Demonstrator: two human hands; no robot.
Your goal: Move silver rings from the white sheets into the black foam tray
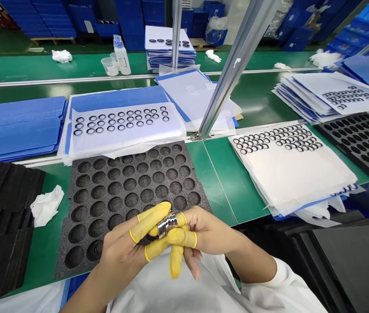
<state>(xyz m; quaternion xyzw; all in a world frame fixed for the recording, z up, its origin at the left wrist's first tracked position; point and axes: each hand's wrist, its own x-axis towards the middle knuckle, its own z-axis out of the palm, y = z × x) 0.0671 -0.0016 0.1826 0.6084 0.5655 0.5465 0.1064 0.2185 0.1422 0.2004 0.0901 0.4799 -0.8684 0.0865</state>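
Between both hands, just above the near edge of a dark foam tray (130,199), is a shiny ringed metal cylinder (167,225). My left hand (135,239), with yellow finger cots on its fingertips, is closed around the cylinder's left side. From the right, my right hand (200,230) pinches the same piece with cot-covered fingers, while its bare lower fingers hang below. The tray has rows of round pockets. A dark round part (97,247) sits in a front pocket, and another round part (127,160) lies in a back one.
Behind the tray, a white sheet (128,141) carries rows of black rings. More rings lie on a paper stack (301,174) at right. A metal post (233,69) slants up from the bench. Stacked foam trays (8,208) and a crumpled tissue (46,205) are at left.
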